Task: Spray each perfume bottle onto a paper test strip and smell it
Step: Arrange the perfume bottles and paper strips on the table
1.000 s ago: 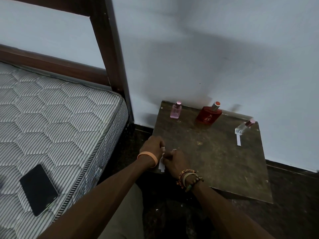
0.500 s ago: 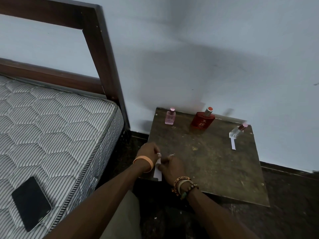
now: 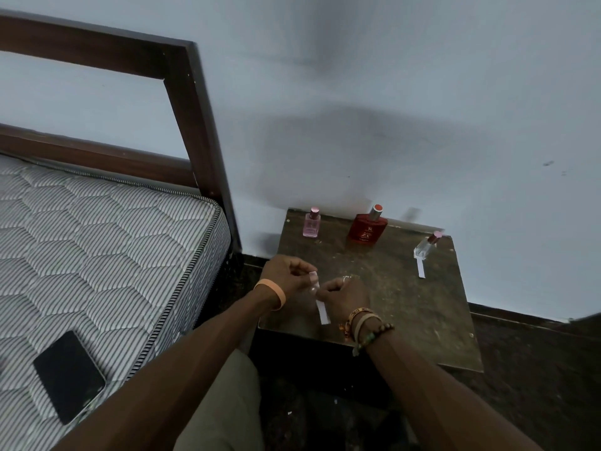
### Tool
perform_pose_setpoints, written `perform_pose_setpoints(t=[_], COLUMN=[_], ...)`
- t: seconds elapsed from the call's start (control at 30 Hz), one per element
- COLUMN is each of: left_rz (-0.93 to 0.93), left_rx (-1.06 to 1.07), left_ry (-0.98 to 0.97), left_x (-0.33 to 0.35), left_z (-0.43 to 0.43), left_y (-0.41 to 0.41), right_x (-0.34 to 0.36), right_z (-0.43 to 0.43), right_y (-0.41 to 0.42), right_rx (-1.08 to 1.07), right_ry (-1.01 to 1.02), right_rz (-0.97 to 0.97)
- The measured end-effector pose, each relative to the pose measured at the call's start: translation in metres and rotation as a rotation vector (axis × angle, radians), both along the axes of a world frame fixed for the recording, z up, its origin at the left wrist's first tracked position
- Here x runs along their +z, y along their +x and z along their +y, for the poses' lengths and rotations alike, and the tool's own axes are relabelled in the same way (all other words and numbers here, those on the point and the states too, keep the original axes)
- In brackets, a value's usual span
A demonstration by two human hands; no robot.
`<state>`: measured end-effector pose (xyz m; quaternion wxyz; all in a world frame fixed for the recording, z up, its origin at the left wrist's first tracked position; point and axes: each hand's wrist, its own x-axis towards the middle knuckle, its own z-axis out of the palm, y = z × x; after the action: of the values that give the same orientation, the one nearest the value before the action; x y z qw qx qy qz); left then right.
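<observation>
A white paper test strip (image 3: 322, 310) hangs over the bench (image 3: 406, 314) at its 8 o'clock edge, its upper end pinched by the curled fingers of the left hand (image 3: 286, 277) and right hand (image 3: 345, 297). A pink perfume bottle (image 3: 311, 224) stands at 11 o'clock, a red perfume bottle (image 3: 367, 230) at 12 and a clear perfume bottle (image 3: 425, 246) at 2, a second strip (image 3: 420, 268) just before it.

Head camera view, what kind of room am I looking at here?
Probably a bedroom: a quilted mattress on a dark wooden bed frame, with a low bedside table against the wall carrying a red perfume bottle.
</observation>
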<state>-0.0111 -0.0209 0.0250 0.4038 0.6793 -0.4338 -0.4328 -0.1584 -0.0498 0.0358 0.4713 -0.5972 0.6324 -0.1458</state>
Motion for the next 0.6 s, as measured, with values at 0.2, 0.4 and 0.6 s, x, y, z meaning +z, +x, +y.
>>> perform_pose_setpoints(t=[0.2,0.4,0.6], left_rz=[0.031,0.053,-0.035], left_rx=[-0.034,-0.003,0.049], left_ry=[-0.029,-0.031,-0.063], left_x=[0.029,0.051,0.063], left_z=[0.006,0.010,0.011], left_y=[-0.012,-0.024,-0.032], right_x=[0.033,0.053,0.070], right_z=[-0.005,-0.001,0.001], right_y=[-0.019,-0.030,-0.038], right_rx=[0.173,0.231,0.074], right_ry=[-0.099,-0.257,-0.158], right_rz=[0.060,0.142,0.006])
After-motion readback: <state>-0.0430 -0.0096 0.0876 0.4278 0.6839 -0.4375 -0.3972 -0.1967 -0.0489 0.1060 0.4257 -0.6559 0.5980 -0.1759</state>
